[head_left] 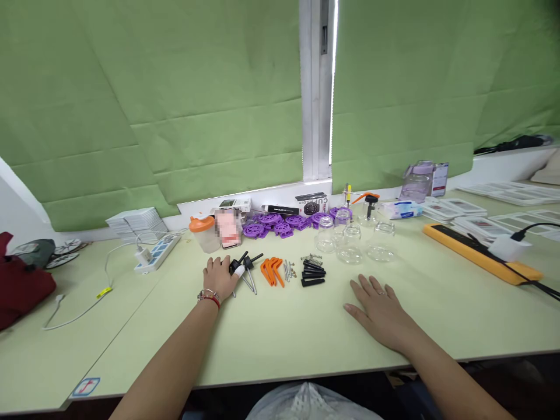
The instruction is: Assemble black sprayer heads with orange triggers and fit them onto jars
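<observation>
My left hand (220, 276) lies low on the table with its fingers spread, the thumb tip covered in white. It is against a pair of black parts with metal rods (248, 262), partly covering one of them. My right hand (380, 309) rests flat on the tabletop, fingers apart and holding nothing. Between the hands lie orange bent handles (272, 271), small metal screws (287, 271), springs (311, 258) and black tapered pieces (312, 274). Several clear glass jars (350, 248) stand beyond my right hand.
Purple plastic parts (280, 223) line the back, near a phone (228, 227) and an orange-lidded cup (202, 233). A white power strip (160, 255) is at left, an orange power strip (479, 254) at right. A purple bottle (419, 182) stands at the back right.
</observation>
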The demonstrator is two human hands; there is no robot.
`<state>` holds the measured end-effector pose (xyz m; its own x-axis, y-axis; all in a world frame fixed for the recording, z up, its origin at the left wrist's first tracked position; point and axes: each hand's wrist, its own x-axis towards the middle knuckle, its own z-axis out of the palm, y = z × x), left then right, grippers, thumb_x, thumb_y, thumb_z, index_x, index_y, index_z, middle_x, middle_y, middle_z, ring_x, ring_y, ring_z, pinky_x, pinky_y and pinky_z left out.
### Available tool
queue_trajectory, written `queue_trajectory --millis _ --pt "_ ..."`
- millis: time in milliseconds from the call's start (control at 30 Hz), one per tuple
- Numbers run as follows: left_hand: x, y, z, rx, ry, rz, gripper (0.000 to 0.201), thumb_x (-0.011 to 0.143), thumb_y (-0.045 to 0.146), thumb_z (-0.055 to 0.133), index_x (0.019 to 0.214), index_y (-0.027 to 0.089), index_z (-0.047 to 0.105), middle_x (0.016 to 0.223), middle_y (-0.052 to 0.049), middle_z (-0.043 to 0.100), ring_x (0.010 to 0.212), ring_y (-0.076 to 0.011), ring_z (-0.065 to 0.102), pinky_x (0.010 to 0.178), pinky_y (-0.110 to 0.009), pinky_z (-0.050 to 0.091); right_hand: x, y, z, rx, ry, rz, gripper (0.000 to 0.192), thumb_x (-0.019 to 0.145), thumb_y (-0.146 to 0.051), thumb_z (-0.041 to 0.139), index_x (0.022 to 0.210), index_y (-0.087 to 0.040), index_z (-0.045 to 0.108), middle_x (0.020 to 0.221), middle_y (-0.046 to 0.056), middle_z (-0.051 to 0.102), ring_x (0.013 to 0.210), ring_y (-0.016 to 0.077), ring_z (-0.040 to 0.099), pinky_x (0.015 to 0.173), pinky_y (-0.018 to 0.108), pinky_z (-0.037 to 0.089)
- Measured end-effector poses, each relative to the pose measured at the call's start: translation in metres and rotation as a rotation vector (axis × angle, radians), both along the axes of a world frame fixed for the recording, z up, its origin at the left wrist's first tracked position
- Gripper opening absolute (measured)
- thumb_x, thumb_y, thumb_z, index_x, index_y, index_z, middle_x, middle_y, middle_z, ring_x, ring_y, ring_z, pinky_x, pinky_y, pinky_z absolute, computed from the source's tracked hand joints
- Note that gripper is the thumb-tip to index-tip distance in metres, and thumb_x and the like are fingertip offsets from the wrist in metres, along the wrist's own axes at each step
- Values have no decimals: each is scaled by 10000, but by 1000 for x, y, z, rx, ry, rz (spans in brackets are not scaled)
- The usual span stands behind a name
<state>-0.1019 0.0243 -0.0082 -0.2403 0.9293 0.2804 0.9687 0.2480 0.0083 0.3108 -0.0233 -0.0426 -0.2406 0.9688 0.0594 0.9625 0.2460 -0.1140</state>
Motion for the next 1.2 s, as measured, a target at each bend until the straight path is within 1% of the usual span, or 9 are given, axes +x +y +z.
queue_trajectory --millis 233,400,667,733,800,900,967,1067,1200 --pt "-2 -2 0 76 -8 -4 643 849 456 344 1401 126 321 1402 -178 387 1312 -356 269 1041 -525 210 -2 -3 7 -35 -18 -6 766 870 -648 169 1438 -152 305 1517 124 194 1393 336 145 1116 523 158" --pt "-16 -9 4 207 -69 32 586 883 427 284 1367 108 368 1384 -189 412 1294 -328 324 1034 -509 253 -1 -2 5 -36 -20 -6 754 873 -637 184 1440 -153 298 1517 122 193 1392 335 152 1115 524 165" --pt "-49 -19 9 377 -326 116 588 880 447 316 1292 49 445 1252 -222 527 1218 -329 448 1016 -489 343 -1 -1 3 -44 35 -23 734 867 -626 247 1432 -163 321 1510 112 219 1394 326 145 1119 533 165" --pt "-41 -22 13 419 -265 -12 580 871 441 360 1308 65 428 1290 -212 491 1263 -329 397 1044 -504 317 -2 -3 5 -34 57 -17 736 869 -621 251 1453 -175 262 1517 111 188 1395 327 137 1116 538 170" --pt "-25 -31 17 401 -195 -254 583 874 428 392 1356 101 374 1391 -185 393 1330 -307 308 1086 -490 278 -3 -6 8 -22 73 22 737 871 -620 249 1473 -201 175 1531 98 123 1399 320 106 1115 539 170" --pt "5 -52 18 167 -133 -654 600 894 417 400 1435 204 252 1522 -115 192 1395 -263 182 1120 -451 243 -5 -9 13 -37 70 125 722 874 -624 241 1476 -247 107 1540 65 46 1405 308 38 1118 539 158" --pt "22 -68 15 -28 -93 -836 649 901 429 399 1469 247 142 1553 -89 52 1415 -276 89 1129 -477 203 -8 -11 16 -54 59 195 687 886 -606 236 1471 -266 121 1541 49 36 1404 308 10 1119 541 149" --pt "38 -85 10 -251 -55 -1035 715 892 474 406 1480 263 58 1546 -87 -50 1411 -309 31 1125 -517 160 -16 -11 20 -70 48 356 620 914 -554 227 1465 -277 162 1542 33 26 1406 304 -10 1129 534 120" --pt "45 -86 9 -399 -35 -1135 716 895 504 377 1481 257 47 1536 -94 -45 1405 -309 24 1130 -515 123 -28 -6 28 -123 69 633 600 938 -505 211 1472 -247 119 1541 40 51 1413 279 -5 1142 519 69"
